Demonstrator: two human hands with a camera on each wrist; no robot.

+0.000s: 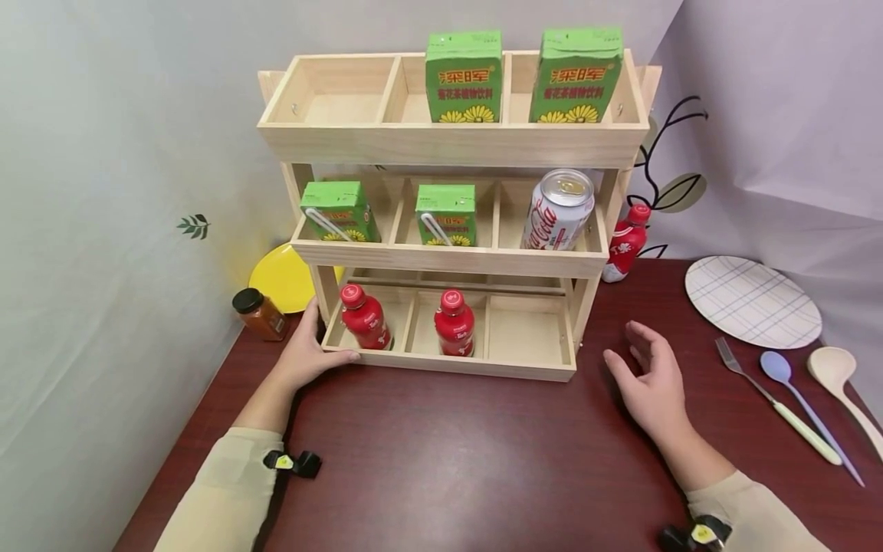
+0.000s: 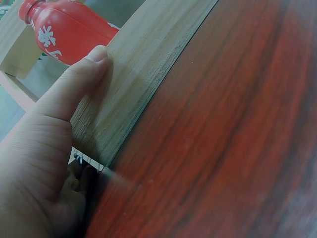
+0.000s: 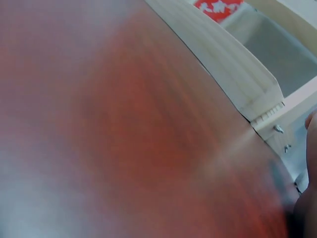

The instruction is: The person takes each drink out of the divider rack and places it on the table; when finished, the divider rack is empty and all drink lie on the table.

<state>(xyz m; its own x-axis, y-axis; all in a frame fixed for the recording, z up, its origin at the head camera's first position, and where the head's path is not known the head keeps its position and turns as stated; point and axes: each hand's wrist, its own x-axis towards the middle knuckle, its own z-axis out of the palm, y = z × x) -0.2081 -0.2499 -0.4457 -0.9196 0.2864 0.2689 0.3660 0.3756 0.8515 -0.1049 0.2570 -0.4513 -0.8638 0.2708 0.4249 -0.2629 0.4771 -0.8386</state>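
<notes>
Clearly, the wooden rack (image 1: 448, 261) stands upright at the back of the table (image 1: 455, 452), its three tiers each split into compartments. The left hand (image 1: 303, 354) has its grip on the lower left corner: the thumb lies over the front board of the bottom tier, its tip at the top edge, while the fingers run along the left side (mostly hidden from the left wrist camera). That forearm, in a beige sleeve (image 1: 224, 491), slants up from the lower left. The right hand (image 1: 651, 383) holds nothing; its grip is loose, fingers softly bent and thumb apart, near the rack's right end with a gap between.

In the bottom tier, a red bottle (image 1: 366, 322) stands in the left compartment and another red bottle (image 1: 454, 328) in the middle one. The middle tier carries two small green cartons (image 1: 338, 195) with white straws, left and centre, and a silver can (image 1: 560, 215), slightly tilted, at right. Two larger green cartons (image 1: 464, 77) fill the top tier's middle and right compartments.

Farther out, a jar (image 1: 262, 316) and a yellow plate (image 1: 279, 280) sit to the left; to the right are a third red bottle (image 1: 626, 245), a checked plate (image 1: 753, 301), a fork (image 1: 803, 431), a blue spoon (image 1: 776, 366) and a cream ladle (image 1: 831, 365).
</notes>
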